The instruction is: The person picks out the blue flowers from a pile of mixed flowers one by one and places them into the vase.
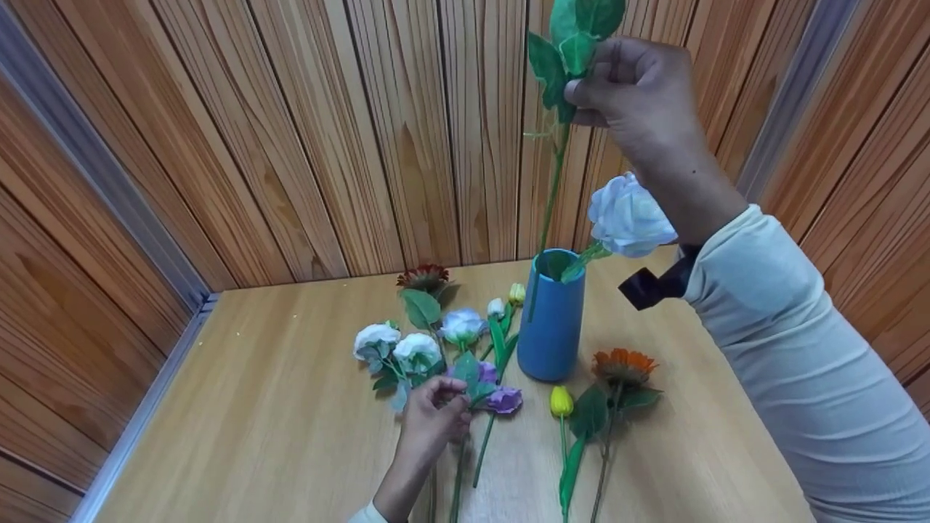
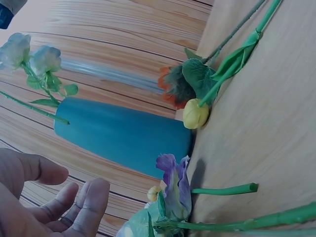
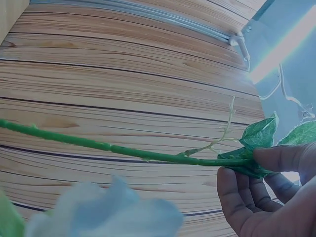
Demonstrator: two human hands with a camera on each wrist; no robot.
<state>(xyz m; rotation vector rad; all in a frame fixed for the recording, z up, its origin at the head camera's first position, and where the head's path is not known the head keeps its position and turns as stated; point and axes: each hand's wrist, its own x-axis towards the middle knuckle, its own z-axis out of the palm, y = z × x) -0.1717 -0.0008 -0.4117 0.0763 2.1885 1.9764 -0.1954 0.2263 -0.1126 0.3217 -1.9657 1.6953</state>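
High at the back, my right hand (image 1: pixel 647 91) pinches an artificial flower's green stem (image 3: pixel 148 154) among its leaves (image 1: pixel 576 51). The bloom on that stem is beyond the head view's top edge. The stem hangs down, its lower tip overlapping the upper side of the blue vase (image 1: pixel 551 327), outside the mouth as seen from the head and left wrist views. A white rose (image 1: pixel 631 215) leans out of the vase to the right. Low over the table, my left hand (image 1: pixel 434 415) has loosely bent fingers with nothing between them, beside a purple flower (image 1: pixel 504 399).
White flowers (image 1: pixel 418 354), a pale blue flower (image 1: pixel 463 327), a dark red flower (image 1: pixel 423 277) and white and yellow tulips lie left of the vase. A yellow tulip (image 1: pixel 561 402) and an orange flower (image 1: pixel 625 366) lie right of it. A wood-panelled wall (image 1: pixel 407 145) stands behind the table (image 1: pixel 240 407).
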